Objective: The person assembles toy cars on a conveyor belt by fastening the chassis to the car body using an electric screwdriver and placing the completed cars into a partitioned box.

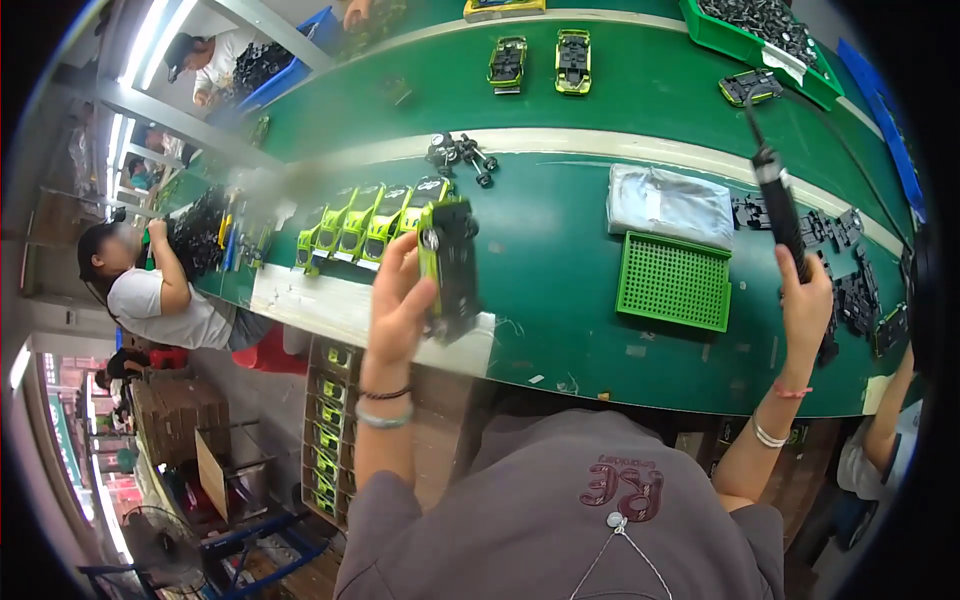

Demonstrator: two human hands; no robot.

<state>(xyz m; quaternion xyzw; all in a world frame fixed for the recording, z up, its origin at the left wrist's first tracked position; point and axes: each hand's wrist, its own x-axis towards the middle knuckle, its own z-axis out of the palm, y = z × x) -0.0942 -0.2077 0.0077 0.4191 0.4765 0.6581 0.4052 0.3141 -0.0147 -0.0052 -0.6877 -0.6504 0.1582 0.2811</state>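
Your left hand (396,315) has its thumb and fingers clamped on a lime-green toy car (455,265), turned on edge with its dark underside facing right, above the green bench (560,330) near its front edge. Your right hand (806,300) is wrapped around the black handle of a powered screwdriver (778,200), well apart from that car. Dark red lettering (622,490) runs upside down across your grey shirt (560,530); a white label (785,62) on the green bin (715,40) is too small to read
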